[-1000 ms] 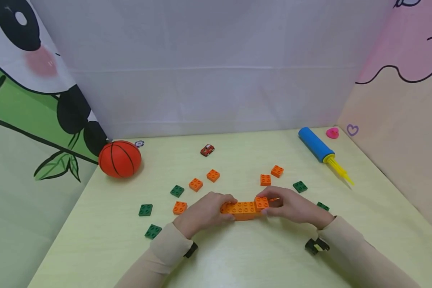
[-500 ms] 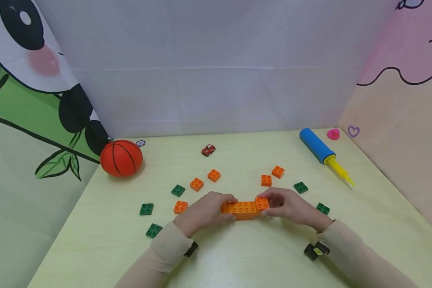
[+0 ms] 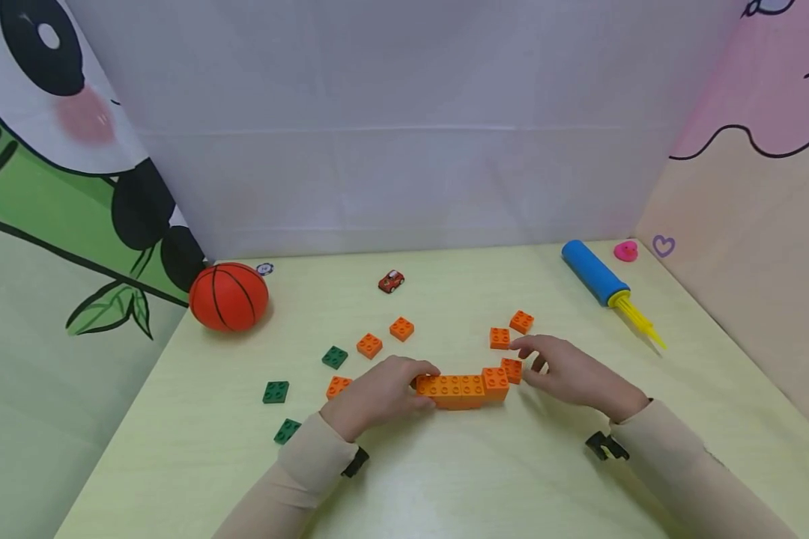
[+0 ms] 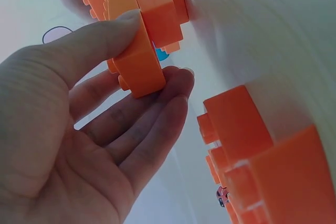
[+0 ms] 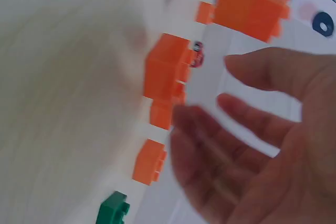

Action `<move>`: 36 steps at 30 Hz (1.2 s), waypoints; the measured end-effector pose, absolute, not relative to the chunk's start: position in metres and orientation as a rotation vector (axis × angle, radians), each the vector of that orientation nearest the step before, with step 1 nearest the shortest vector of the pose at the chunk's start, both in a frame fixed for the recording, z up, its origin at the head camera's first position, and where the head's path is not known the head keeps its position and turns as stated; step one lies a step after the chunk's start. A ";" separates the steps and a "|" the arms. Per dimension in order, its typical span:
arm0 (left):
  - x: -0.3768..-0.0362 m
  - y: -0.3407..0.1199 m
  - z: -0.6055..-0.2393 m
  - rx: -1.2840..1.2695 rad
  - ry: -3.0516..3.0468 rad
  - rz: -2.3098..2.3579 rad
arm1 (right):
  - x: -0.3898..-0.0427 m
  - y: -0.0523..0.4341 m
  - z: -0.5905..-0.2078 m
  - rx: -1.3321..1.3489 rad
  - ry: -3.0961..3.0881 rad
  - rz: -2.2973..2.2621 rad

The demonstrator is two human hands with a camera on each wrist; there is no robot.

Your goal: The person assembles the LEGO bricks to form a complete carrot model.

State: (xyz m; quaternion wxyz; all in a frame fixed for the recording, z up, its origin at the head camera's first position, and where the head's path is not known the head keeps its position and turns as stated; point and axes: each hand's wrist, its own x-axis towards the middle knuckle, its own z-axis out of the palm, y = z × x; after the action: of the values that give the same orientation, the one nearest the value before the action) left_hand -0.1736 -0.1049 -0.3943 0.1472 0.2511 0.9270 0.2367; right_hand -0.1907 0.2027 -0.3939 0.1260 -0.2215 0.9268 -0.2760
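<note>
On the pale yellow-green table [image 3: 445,479], the left hand [image 3: 377,393] pinches the end of the row of joined orange plastic bricks [image 3: 461,389] lying mid-table. The right hand [image 3: 569,373], fingers loosely spread and holding nothing, hovers beside a small orange brick [image 3: 511,370].

Bright, even light fills the head view; the pale yellow-green desk [image 3: 445,479] shows soft glare and faint shadows. Both wrist views are blurred, the right one smeared by motion.
</note>
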 end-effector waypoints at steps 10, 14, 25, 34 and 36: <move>-0.172 -0.104 -0.394 0.741 2.663 0.676 | -0.197 0.188 -0.409 -0.615 2.803 -0.562; -0.173 -0.103 -0.394 0.736 2.660 0.672 | -0.196 0.195 -0.409 -0.603 2.801 -0.649; -0.174 -0.102 -0.396 0.742 2.657 0.678 | -0.185 0.185 -0.399 -0.771 2.852 -1.196; -0.173 -0.103 -0.395 0.765 2.660 0.682 | -0.172 0.158 -0.400 -0.943 2.696 -1.060; -0.173 -0.102 -0.395 0.759 2.659 0.679 | -0.171 0.158 -0.402 -0.931 2.688 -1.030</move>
State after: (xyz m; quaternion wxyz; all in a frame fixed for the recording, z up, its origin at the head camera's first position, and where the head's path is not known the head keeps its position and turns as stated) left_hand -0.1730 -0.1022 -0.3951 0.1466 0.2637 0.9238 0.2358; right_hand -0.1714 0.1579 -0.4021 0.0579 -0.3073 0.8870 -0.3399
